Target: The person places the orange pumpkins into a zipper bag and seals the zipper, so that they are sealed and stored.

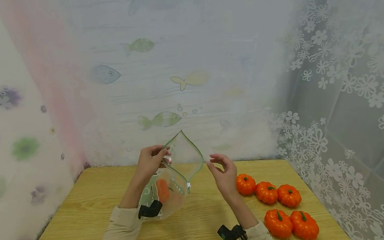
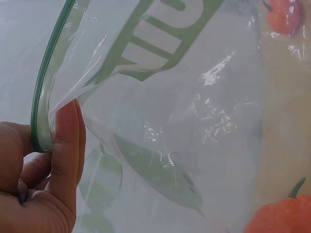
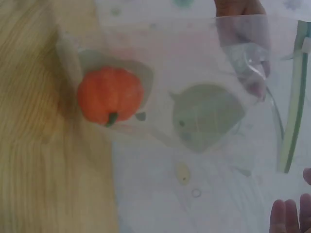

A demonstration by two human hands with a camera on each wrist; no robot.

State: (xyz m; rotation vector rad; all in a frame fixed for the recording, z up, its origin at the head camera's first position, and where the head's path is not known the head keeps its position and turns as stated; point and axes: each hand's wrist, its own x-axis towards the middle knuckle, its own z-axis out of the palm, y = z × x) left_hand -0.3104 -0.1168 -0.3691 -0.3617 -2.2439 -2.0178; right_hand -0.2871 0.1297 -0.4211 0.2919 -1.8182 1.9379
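Note:
My left hand point(image 1: 150, 161) pinches the left side of the mouth of a clear zip bag point(image 1: 176, 203) and holds it up over the table. The bag's green-edged mouth is spread wide, with a white slider point(image 1: 188, 185) at its near corner. Low inside the bag lies a small orange toy pumpkin point(image 3: 111, 94), seen through the plastic. My right hand point(image 1: 225, 173) is raised beside the right edge of the mouth, its fingers bent loosely and parted from the thumb, holding nothing. In the right wrist view, its fingertips point(image 3: 291, 216) stand apart from the bag.
Several more orange toy pumpkins point(image 1: 266, 192) sit on the right side of the wooden table point(image 1: 93, 205), below and right of my right hand. A cloth printed with fish point(image 1: 164, 118) hangs behind the table. A flower-patterned curtain point(image 1: 350, 121) is at the right.

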